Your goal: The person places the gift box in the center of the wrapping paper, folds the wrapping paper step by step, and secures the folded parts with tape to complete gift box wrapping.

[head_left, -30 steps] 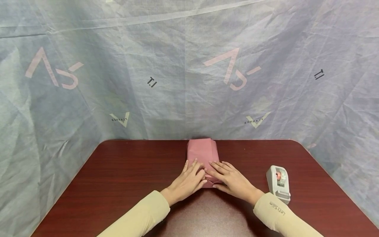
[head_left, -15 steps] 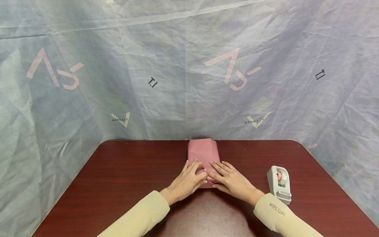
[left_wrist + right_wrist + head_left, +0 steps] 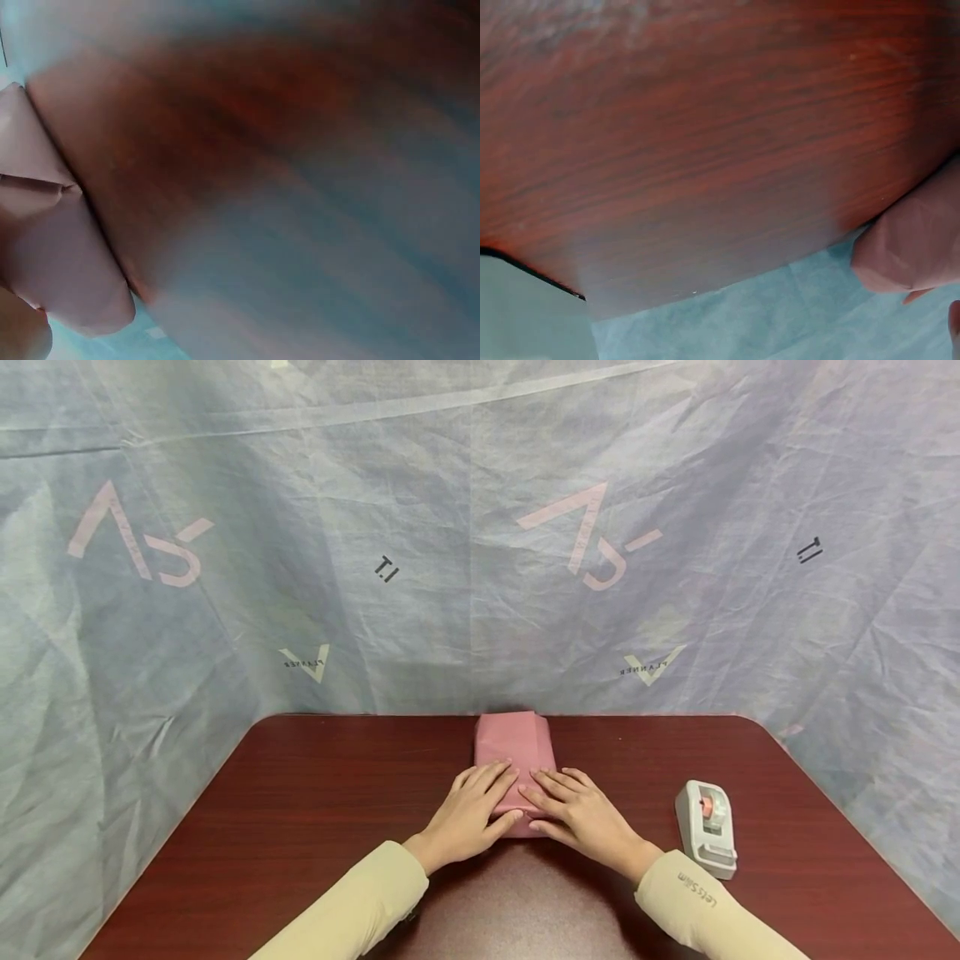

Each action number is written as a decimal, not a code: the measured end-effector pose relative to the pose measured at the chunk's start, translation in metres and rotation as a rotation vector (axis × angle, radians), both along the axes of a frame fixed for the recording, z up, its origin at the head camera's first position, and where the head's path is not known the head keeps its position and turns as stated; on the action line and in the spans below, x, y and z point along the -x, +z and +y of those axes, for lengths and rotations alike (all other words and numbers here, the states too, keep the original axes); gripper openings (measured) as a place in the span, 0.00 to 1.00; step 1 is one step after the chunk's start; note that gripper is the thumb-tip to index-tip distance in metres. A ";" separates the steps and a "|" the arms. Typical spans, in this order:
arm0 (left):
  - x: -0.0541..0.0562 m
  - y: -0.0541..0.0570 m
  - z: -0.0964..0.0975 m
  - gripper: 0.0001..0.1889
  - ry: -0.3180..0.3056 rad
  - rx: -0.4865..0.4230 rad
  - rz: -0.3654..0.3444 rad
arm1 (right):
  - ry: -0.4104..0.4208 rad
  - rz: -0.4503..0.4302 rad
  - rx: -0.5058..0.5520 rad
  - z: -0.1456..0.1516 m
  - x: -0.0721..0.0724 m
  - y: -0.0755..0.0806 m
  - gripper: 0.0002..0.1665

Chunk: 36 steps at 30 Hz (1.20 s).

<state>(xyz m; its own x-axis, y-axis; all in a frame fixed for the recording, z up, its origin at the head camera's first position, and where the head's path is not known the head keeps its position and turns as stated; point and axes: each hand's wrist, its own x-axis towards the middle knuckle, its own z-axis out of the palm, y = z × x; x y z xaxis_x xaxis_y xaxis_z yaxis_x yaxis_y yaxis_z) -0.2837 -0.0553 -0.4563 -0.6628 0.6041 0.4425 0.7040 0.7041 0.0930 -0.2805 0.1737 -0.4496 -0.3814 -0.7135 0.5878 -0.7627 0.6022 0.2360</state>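
A pink paper-wrapped package [image 3: 510,739] lies at the table's far edge in the head view, its near end partly hidden by both hands. My left hand [image 3: 468,810] rests on its left side, fingers extended over the top and thumb at the near end. From the right, my right hand [image 3: 581,814] lays its spread fingers on the top, with the thumb low at the near end. Folded paper with a crease shows on the package [image 3: 67,255] at the left of the left wrist view. The right wrist view catches one corner of the package [image 3: 915,240].
A white tape dispenser [image 3: 707,828] with an orange-pink core stands right of the right forearm. The dark red wooden table [image 3: 337,793] has rounded far corners. Close behind it hangs a grey printed cloth [image 3: 420,610], which also runs down both sides.
My left hand's bent index finger and thumb have straightened and come away from the right fingertips, and the hand now lies flatter on the package. The right hand has barely shifted.
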 end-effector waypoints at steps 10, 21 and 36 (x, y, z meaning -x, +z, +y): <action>0.002 0.002 0.001 0.32 0.041 0.146 0.095 | -0.029 0.031 -0.011 -0.001 0.000 -0.002 0.34; 0.003 0.012 -0.005 0.38 -0.044 0.222 0.153 | -0.041 -0.028 0.064 -0.007 -0.003 -0.001 0.31; 0.005 -0.001 -0.004 0.33 -0.019 0.239 0.168 | -0.052 -0.078 0.069 -0.006 -0.005 0.003 0.30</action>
<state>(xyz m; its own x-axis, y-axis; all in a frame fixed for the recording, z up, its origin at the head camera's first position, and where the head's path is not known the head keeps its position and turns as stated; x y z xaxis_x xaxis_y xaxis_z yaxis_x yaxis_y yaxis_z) -0.2885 -0.0590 -0.4572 -0.5800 0.7160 0.3884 0.7086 0.6787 -0.1931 -0.2756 0.1674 -0.4470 -0.4634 -0.6507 0.6016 -0.7447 0.6539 0.1337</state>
